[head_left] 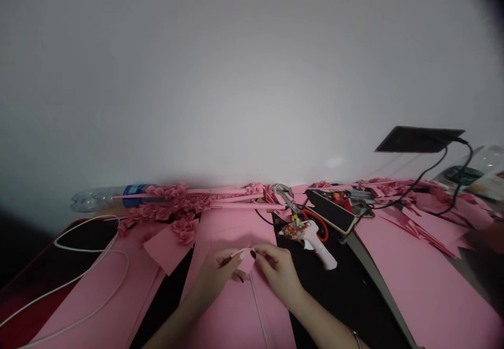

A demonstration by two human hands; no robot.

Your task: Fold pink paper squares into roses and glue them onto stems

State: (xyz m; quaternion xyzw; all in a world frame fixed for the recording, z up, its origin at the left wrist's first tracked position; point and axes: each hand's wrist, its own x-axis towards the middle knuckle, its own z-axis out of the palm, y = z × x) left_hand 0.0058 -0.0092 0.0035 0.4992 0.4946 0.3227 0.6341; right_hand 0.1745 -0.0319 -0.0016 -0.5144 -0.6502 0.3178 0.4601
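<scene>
Near the bottom centre, a small piece of pink paper [247, 263] is pinched between both hands. My left hand [219, 271] grips its left side, with the thumb on its face and the fingers behind. My right hand [276, 271] holds the upper right edge between thumb and fingertips. Under the hands lies a large pink sheet [226, 312], and a thin pale stick [258, 307] extends down from the paper piece. A pink square sheet [164, 249] with a paper rose [185, 230] on it lies to the left.
A white glue gun [321, 247] and red-handled scissors [321, 222] lie right of centre beside a phone [331, 212]. Paper roses [173, 204] and a plastic bottle [98, 198] line the wall. A white cable [88, 271] loops at left; more pink sheets [425, 281] lie at right.
</scene>
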